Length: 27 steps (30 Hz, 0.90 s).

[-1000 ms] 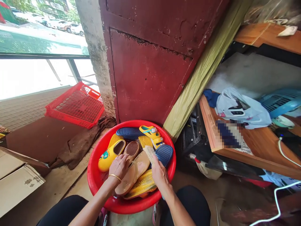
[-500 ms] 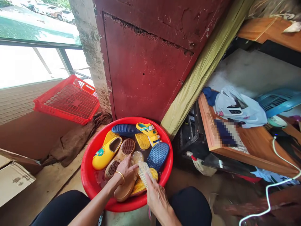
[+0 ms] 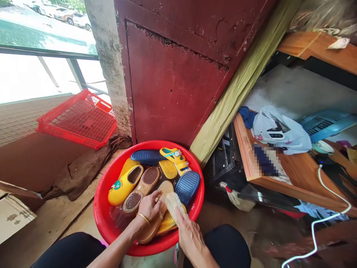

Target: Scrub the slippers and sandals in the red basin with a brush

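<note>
A red basin (image 3: 99, 219) holds water and several shoes. My left hand (image 3: 150, 209), with a gold bangle at the wrist, is closed on a tan slipper (image 3: 167, 186) lying lengthwise near the basin's front. My right hand (image 3: 191, 230) grips a scrubbing brush (image 3: 174, 201) with pale bristles, held against or just over the slipper's right edge. Left of my left hand lies an upturned brown-soled shoe (image 3: 151, 175) and a yellow clog (image 3: 122, 191). A yellow sole (image 3: 167, 223) shows beneath the brush, and a blue slipper (image 3: 187, 186) is beyond it.
A red plastic crate (image 3: 80, 123) sits at left above brown cloth (image 3: 80, 178). Behind the basin stands a dark red door (image 3: 178, 104). To the right, a wooden table (image 3: 295, 163) bears a plastic bag (image 3: 279, 130); a white cable (image 3: 315, 238) hangs down there.
My left hand has gone from pointing fingers to curled ones on the tan slipper, whose toe end now shows clear of water. The brush has shifted slightly right and down.
</note>
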{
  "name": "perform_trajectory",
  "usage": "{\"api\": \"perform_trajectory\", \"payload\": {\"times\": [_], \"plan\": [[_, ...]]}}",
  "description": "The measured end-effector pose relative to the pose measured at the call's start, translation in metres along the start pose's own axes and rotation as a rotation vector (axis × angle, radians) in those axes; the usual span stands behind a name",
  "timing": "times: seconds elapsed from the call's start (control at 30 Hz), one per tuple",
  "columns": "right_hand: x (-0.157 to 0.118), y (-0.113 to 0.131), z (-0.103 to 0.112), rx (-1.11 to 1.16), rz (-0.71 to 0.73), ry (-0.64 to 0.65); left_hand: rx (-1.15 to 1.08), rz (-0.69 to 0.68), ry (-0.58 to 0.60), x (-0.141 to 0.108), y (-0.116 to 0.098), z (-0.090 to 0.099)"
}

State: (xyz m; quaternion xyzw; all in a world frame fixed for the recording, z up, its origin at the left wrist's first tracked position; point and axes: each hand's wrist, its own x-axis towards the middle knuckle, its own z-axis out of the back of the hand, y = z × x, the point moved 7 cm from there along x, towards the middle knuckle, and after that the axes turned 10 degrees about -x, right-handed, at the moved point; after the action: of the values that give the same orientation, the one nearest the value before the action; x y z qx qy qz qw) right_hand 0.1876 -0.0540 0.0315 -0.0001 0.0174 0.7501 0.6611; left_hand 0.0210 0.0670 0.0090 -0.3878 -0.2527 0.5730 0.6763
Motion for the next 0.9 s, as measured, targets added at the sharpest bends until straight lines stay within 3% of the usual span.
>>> {"api": "perform_trajectory", "payload": {"times": [0.1,0.27,0.33,0.4,0.57,0.63,0.7,0.77,0.9], "plan": [[-0.007,-0.005,0.003,0.045,-0.005,-0.050,0.028,-0.007,0.010,0.000,-0.002,-0.003],[0.058,0.004,0.016,-0.065,-0.046,-0.017,0.080,-0.010,0.043,-0.005,-0.007,-0.004],[0.072,0.008,0.017,-0.112,-0.040,0.015,0.080,-0.010,0.041,-0.006,-0.006,-0.003],[0.064,0.008,0.013,-0.130,-0.055,0.021,0.070,-0.003,0.037,-0.004,-0.005,-0.003],[-0.009,0.009,-0.015,-0.072,-0.082,0.023,0.061,0.013,0.037,0.001,0.001,-0.005],[-0.019,0.012,-0.020,-0.036,-0.107,0.018,0.075,0.020,0.052,0.001,0.002,-0.006],[-0.003,0.018,-0.015,-0.008,-0.106,-0.015,0.089,0.018,0.061,-0.001,0.001,-0.006],[0.031,0.024,-0.002,-0.013,-0.104,-0.037,0.104,0.007,0.060,-0.004,-0.001,-0.005],[0.087,0.027,0.014,-0.106,-0.131,0.046,0.123,0.009,0.045,-0.005,-0.004,-0.002]]}}
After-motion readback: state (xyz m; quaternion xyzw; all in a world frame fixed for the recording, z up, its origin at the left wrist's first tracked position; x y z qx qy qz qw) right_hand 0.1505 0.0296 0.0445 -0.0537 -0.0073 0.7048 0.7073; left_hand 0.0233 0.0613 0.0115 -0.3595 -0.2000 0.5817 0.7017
